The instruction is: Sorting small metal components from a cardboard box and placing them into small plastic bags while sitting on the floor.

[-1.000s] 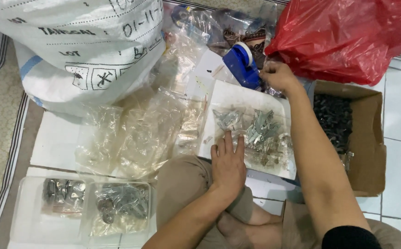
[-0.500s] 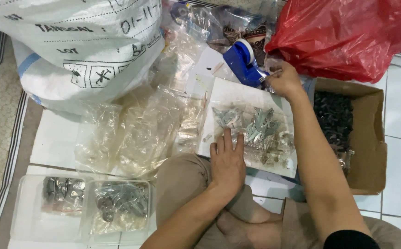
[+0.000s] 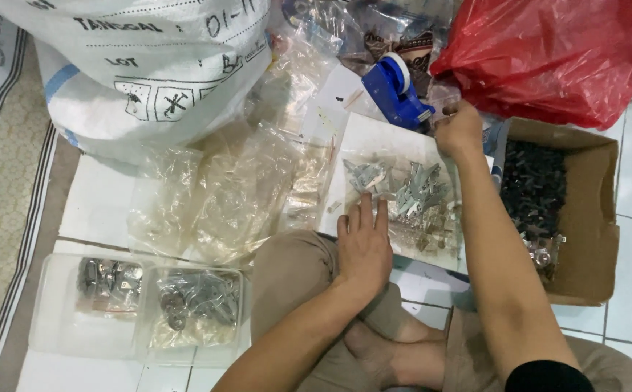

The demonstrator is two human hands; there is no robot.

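Observation:
My left hand lies flat, fingers together, on the near edge of a white sheet spread on the floor. A heap of small grey metal parts sits on that sheet just beyond my fingers. My right hand reaches to the sheet's far right corner, fingers curled down beside a blue tape dispenser and under a red plastic bag. What the right fingers hold is hidden.
A cardboard box of dark small parts stands to the right. Crumpled clear plastic bags lie left of the sheet. A clear tray with bagged metal pieces is at lower left. A large white sack fills the upper left.
My right hand has shifted slightly right and nearer, away from the tape dispenser toward the sheet's corner. The left hand has stayed flat on the sheet.

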